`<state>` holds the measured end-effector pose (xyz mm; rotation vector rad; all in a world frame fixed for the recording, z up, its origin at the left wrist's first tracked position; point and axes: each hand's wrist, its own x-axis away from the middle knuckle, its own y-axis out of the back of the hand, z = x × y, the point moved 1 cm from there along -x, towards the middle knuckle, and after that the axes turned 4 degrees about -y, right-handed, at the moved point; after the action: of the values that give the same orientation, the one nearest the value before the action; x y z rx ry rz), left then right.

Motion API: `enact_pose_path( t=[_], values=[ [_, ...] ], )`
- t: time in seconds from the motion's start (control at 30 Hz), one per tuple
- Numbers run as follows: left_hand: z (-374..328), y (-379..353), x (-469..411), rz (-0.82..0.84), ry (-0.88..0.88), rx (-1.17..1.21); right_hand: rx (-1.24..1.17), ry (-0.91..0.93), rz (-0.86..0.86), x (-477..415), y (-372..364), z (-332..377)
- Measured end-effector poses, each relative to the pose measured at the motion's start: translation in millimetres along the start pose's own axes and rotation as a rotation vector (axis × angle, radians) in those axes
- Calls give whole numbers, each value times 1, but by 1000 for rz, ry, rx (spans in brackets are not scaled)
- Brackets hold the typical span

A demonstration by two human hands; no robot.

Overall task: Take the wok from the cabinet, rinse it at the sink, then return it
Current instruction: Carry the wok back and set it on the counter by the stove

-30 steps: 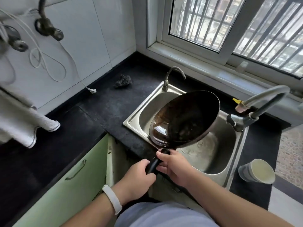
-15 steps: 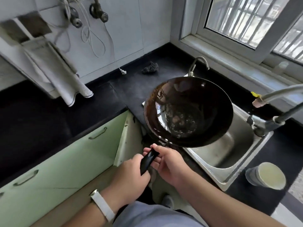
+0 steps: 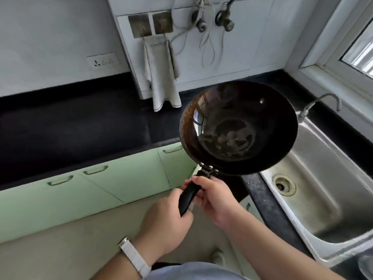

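Observation:
A dark, round wok (image 3: 238, 128) with a black handle hangs in the air over the counter corner, left of the steel sink (image 3: 314, 190). It is tilted so its wet-looking inside faces me. My left hand (image 3: 169, 221) grips the lower end of the handle. My right hand (image 3: 214, 197) holds the handle higher up, just below the rivets. Pale green cabinet doors (image 3: 125, 178) run under the black counter (image 3: 70, 126) to the left; the ones in view are closed.
A small curved tap (image 3: 323, 102) stands at the sink's far corner. A grey cloth (image 3: 161, 77) hangs from wall hooks over the counter. Cables and pipe fittings (image 3: 222, 19) hang on the tiled wall. A socket (image 3: 102, 61) sits left. The window frame (image 3: 343, 57) is at right.
The wok has been lifted out of the sink and swung left over the counter corner. My view has turned left toward the cabinets. Both hands kept hold of the handle.

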<state>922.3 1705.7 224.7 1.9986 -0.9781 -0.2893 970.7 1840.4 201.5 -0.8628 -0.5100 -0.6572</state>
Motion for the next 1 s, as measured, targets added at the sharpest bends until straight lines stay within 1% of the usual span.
enact_pose_path(
  t=[0.17,0.5,0.83,1.0],
  values=[
    [65,53,23,-67,39,21,68,-42,27,-13,-79,-41],
    [221,163,94,-226,159,27,191,-128,160,-37,-252,-165],
    [315,228,160,-442,346,33,401,-211,355,-38,-380,-247],
    [351,250,180,-526,438,55,491,-304,450,-48,-430,-279]
  ],
)
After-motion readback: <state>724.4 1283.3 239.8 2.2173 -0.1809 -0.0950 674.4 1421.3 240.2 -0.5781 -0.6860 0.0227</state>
